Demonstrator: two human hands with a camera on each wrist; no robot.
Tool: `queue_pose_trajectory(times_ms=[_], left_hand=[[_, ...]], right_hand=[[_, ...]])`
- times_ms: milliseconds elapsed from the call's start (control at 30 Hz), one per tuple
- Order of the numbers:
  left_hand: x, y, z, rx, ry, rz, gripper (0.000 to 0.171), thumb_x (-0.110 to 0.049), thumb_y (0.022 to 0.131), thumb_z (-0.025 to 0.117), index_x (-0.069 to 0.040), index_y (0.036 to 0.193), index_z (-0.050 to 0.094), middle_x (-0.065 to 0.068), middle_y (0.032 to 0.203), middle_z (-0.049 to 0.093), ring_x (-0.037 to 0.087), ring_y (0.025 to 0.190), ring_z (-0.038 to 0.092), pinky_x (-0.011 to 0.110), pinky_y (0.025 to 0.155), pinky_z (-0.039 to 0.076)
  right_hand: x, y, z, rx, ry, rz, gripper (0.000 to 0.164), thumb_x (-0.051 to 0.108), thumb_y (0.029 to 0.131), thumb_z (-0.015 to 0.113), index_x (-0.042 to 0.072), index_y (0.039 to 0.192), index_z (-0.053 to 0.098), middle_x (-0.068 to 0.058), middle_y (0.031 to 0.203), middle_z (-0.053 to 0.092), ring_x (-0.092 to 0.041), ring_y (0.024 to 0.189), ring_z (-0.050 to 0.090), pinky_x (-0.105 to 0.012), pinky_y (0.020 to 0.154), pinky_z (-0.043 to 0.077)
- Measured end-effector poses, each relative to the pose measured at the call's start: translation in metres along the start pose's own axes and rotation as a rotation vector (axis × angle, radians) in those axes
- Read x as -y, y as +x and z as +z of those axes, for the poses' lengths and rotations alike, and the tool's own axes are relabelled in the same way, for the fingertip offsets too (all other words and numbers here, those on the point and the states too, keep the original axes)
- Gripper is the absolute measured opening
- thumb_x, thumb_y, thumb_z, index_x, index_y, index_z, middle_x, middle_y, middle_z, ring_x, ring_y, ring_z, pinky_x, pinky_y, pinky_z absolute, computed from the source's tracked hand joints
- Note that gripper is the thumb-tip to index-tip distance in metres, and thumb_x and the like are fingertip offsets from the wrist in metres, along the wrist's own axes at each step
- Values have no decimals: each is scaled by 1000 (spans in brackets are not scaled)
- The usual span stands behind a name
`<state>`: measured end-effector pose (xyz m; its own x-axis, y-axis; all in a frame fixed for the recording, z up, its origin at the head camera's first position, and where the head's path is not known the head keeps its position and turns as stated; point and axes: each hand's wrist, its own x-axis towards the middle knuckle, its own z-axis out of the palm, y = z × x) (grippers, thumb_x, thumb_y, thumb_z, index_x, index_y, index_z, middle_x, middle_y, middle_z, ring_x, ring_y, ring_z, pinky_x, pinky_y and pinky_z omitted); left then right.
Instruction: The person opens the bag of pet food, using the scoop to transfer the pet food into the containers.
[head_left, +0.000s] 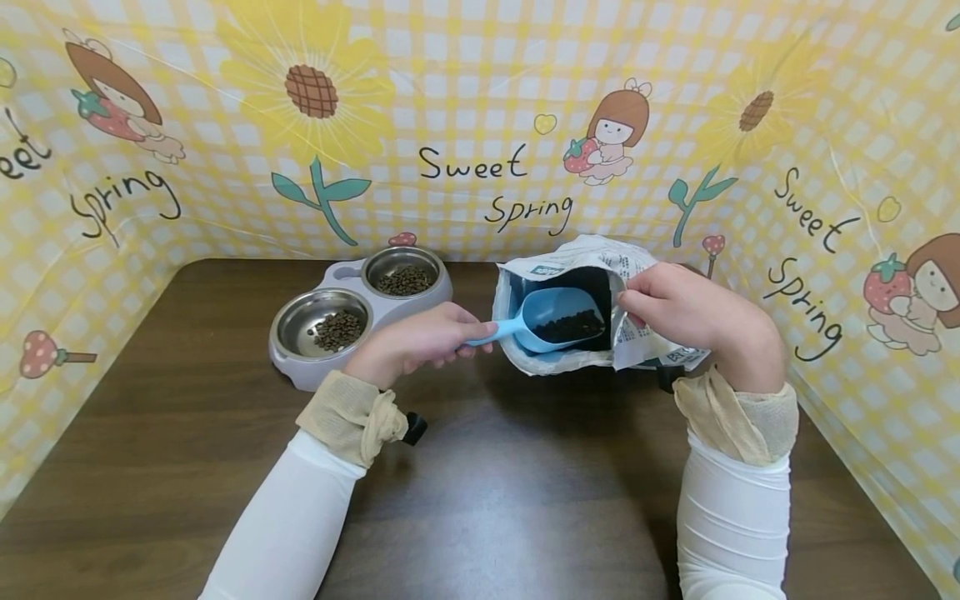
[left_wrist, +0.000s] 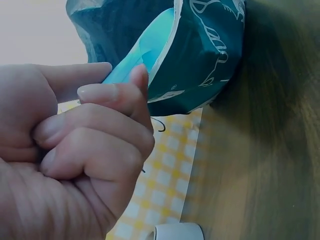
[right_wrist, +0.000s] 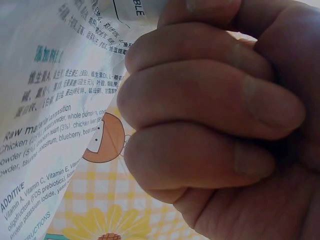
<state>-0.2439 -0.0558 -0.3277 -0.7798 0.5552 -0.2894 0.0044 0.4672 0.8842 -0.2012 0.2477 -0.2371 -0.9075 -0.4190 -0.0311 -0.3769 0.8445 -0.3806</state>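
My left hand pinches the handle of a light blue scoop, whose bowl sits inside the mouth of a pet food bag. Dark kibble lies in the scoop. In the left wrist view, thumb and index finger hold the handle while the other fingers curl in, and the bag's dark green side shows. My right hand grips the bag's upper rim on its right side. The right wrist view has its curled fingers beside the white printed panel; the fingertips' hold is partly hidden there.
Left of the bag stands a pale lavender double feeder. Its near steel bowl and far steel bowl each hold some brown kibble. A yellow checked cloth walls in the back and sides of the dark wooden table.
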Motion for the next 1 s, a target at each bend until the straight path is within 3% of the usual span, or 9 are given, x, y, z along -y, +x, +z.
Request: queue_pose_trajectory(times_ms=[600,1000], left_hand=[[3,-4,-9,51,-99,79,37,-34,105,46,-4,89,62,-5,59,42,7,46,30,20,42,23],[1,-15,-22,91,-74,89,37,-33,106,44,-4,89,61,-6,60,41,7,47,30,19,42,23]], right_hand=[[-1,-1,0,2,10,-6,48,16,103,45,6,56,50,3,51,35,-14,43,34,-30,47,36],[0,-1,-1,8,21,6,49,19,103,45,9,55,48,4,50,33,-13,43,32,-29,47,35]])
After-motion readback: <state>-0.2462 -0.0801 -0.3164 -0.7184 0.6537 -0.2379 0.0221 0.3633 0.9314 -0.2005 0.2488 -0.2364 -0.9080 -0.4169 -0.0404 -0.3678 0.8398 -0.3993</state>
